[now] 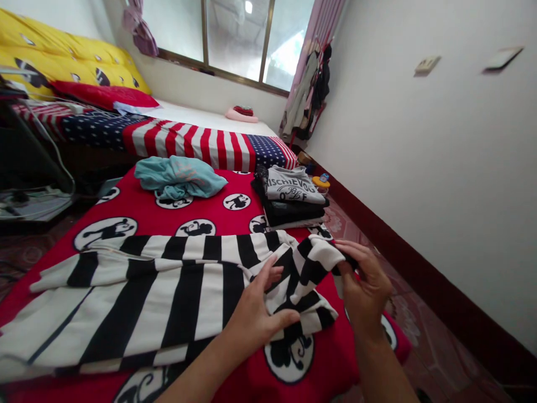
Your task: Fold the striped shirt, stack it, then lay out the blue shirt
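Note:
A black-and-white striped hooded garment (191,302) lies spread across a red blanket (235,224) printed with dark figures in white circles. At its right end, my right hand (364,280) pinches the edge of the striped hood-like part and lifts it off the blanket. My left hand (260,313) rests on the stripes near that end, its thumb and fingers apart. The garment's sleeves seem to lie along its length, one toward the far side. Part of the cloth under my left hand is hidden.
Beyond the garment sit a crumpled teal cloth (180,176) and a stack of folded clothes (293,196) topped by a grey printed shirt. A bed with a flag-patterned cover (188,140) stands behind. To the right are a white wall (440,140) and tiled floor (411,319).

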The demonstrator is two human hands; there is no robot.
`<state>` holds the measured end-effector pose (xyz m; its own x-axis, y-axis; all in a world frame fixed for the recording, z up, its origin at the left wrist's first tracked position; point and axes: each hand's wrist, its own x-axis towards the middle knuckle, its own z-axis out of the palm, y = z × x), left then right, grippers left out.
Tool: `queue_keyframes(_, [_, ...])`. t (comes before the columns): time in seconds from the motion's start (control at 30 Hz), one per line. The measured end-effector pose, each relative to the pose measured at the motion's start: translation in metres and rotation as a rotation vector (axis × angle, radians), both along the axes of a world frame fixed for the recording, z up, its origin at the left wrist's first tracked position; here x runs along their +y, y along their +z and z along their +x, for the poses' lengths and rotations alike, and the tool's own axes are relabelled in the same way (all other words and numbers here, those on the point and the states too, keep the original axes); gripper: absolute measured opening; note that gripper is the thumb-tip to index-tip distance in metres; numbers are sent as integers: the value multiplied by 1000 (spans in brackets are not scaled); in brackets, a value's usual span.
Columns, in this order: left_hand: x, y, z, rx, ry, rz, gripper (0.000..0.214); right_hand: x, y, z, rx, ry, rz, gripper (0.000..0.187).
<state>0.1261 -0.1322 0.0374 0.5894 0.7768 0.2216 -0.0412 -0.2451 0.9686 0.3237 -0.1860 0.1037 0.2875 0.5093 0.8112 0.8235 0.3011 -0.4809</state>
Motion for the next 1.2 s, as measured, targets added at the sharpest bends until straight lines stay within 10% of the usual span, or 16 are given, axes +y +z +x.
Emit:
queue_keyframes(0.13, [4, 36, -25, -372, 27, -267, 101, 14, 22, -58, -95, 469, -68, 32])
queue_keyframes(0.23, [18, 54, -63, -396, 290, -342, 81, 27, 21, -79, -104, 688, -149, 34])
queue_keyframes(0.37, [44, 44, -139, -385, 747, -376, 54, 43, -7, -54, 225, 356, -136, 21])
queue_keyframes(0.53, [58, 6, -213, -66, 797, -453, 43, 59, -56, -16, 428, 76, -344, 18])
queue_keyframes(0.7, [56, -7, -208, 331, 905, -167, 52, 76, -63, -30, 318, 239, -400, 16])
queue_keyframes(0.87, [65, -15, -199, 770, 783, 509, 53, 116, -63, -45, 93, 276, -403, 28])
queue_keyframes(1.07, [67, -23, -209, 827, 720, 539, 44, 162, -70, -36, -158, 193, -563, 51])
queue_keyframes(1.2, [65, -16, -214, 795, 726, 433, 45, 164, -71, -13, -155, 223, -650, 14])
